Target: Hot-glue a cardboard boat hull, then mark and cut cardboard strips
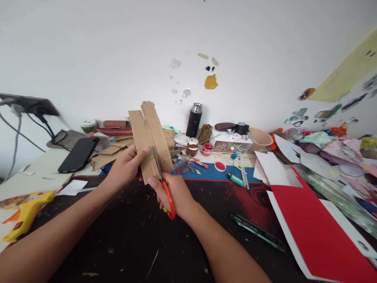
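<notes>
A piece of brown cardboard (144, 135) is held up over the dark desk mat, split by a long cut running down from its top edge. My left hand (129, 163) grips its left side, thumb on the front face. In my right hand (176, 192) is a pair of scissors (170, 200) with orange-red handles. Their blades lie against the cardboard at the lower end of the cut, partly hidden by it. The right thumb rests near the cardboard's lower edge.
A yellow glue gun (28, 214) and a black phone (78, 154) lie on the left. A utility knife (256, 232) and red paper (318, 224) are on the right. Behind stand a black thermos (194, 121), paint jars (207, 149) and cardboard scraps (113, 149).
</notes>
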`<action>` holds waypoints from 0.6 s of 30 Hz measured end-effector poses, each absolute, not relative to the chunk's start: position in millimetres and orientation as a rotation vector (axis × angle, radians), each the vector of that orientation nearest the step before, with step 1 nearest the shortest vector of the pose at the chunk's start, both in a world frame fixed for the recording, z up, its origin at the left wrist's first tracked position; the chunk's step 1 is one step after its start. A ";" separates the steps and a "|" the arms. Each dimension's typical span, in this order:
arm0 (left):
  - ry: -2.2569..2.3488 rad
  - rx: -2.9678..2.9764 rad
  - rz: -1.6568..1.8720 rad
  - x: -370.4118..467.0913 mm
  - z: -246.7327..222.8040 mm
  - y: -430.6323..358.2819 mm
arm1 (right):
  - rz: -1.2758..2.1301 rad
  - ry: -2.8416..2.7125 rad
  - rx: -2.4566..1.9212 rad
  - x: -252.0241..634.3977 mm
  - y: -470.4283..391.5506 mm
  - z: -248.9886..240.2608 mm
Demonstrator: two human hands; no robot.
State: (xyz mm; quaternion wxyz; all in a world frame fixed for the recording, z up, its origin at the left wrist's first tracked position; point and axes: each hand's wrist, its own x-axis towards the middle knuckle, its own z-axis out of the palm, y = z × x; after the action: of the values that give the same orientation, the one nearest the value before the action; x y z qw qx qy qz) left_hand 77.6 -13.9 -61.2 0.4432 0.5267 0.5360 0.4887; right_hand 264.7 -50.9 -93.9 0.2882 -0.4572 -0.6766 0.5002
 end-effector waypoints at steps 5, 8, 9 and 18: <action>1.295 1.327 1.154 70.5 -53.9 -11.2 | 1.385 -1.796 -1.108 265.6 -49.1 -94.7; 1.273 1.295 1.146 67.3 -48.8 -11.2 | 1.424 -1.756 -1.071 267.4 -47.7 -93.8; 1.265 1.280 1.166 66.5 -47.4 -11.1 | 1.430 -1.747 -1.073 268.1 -47.3 -93.4; 1.254 1.248 1.330 57.3 -41.1 -5.4 | 1.245 -1.945 -1.159 268.1 -48.6 -87.6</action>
State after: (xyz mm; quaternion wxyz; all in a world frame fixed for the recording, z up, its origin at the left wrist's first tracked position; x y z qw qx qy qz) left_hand 57.3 -5.4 -41.1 0.4474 0.5043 0.5067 0.5374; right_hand 268.1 -48.6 -87.6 0.2754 -0.4312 -0.7237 0.4631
